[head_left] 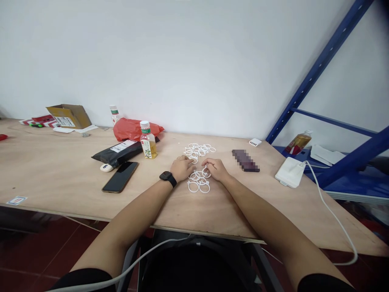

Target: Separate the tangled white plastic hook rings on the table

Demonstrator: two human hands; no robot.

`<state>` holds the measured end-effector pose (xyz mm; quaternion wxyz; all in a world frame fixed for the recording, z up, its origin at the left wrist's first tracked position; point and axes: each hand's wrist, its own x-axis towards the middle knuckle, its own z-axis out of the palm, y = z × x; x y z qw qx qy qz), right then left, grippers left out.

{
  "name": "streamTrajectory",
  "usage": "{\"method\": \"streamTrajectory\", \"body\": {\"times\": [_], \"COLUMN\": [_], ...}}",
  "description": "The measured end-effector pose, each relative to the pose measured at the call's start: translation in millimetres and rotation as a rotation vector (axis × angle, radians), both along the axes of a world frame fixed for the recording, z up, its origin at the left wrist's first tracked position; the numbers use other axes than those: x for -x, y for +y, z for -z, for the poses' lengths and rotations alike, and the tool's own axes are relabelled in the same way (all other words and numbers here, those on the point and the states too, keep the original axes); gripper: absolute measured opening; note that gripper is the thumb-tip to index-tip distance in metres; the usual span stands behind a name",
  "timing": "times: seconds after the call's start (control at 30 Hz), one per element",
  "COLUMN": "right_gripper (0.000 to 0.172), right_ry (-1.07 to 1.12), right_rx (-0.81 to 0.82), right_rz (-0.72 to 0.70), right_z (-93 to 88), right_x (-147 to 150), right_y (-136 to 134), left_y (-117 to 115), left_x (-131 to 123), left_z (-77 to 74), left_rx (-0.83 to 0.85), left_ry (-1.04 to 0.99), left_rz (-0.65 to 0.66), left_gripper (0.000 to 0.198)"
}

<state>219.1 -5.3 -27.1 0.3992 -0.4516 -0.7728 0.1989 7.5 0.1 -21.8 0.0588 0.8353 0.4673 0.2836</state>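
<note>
**Loose white plastic rings** lie in two heaps on a plywood surface. The near heap sits at centre, directly below the hands; the far heap lies at 12 o'clock from it, just beyond the fingertips. The near heap runs roughly from 12 to 6.

**Hands.** The left hand, at 10 o'clock, and the right hand, at 2 o'clock, face each other palm down, a narrow gap between them. The right hand's fingers lie nearer the heap, over its upper edge; the left hand's fingers curl down just beside it. Both sets are drawn in, not spread; whether either holds a ring cannot be told. A black smartwatch circles the left wrist.

**Surroundings.** At 9 o'clock lies a black smartphone; at 10 o'clock, a plastic bottle of yellow drink, a black mailer bag and a red plastic bag. A cardboard box stands farther off. At 3 o'clock lies a white power strip; blue steel shelving rises at 2 o'clock.
</note>
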Motion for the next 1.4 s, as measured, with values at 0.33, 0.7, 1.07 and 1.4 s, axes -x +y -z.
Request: {"method": "streamTrajectory", "body": {"times": [0.33,0.7,1.07,1.4], "right_gripper": [0.028,0.031,0.020,0.021], "right_ry": [-0.214,-0.229,-0.096,0.064], "right_rx": [-0.182,-0.132,-0.097,-0.111], "right_rz": [0.055,0.018,-0.021,0.046], "right_z": [-1.7,2.6,-5.5,-5.6], "right_x": [6.8,7.0,14.7,15.7], "right_y": [5.8,6.6,-3.5,-6.2], "left_y": [6.1,10.9,-1.5,-1.1], "left_x": [0.9,1.8,-6.8,-6.5], "left_z": [9.0,2.8,-5.5,-2.8], "left_rx": [0.031,0.093,0.020,0.122], "left_ry": [0.048,0.027,-0.388,-0.587], "left_rz": [-0.097,-0.028,0.210,0.225], "left_gripper": [0.030,0.012,0.022,0.035]}}
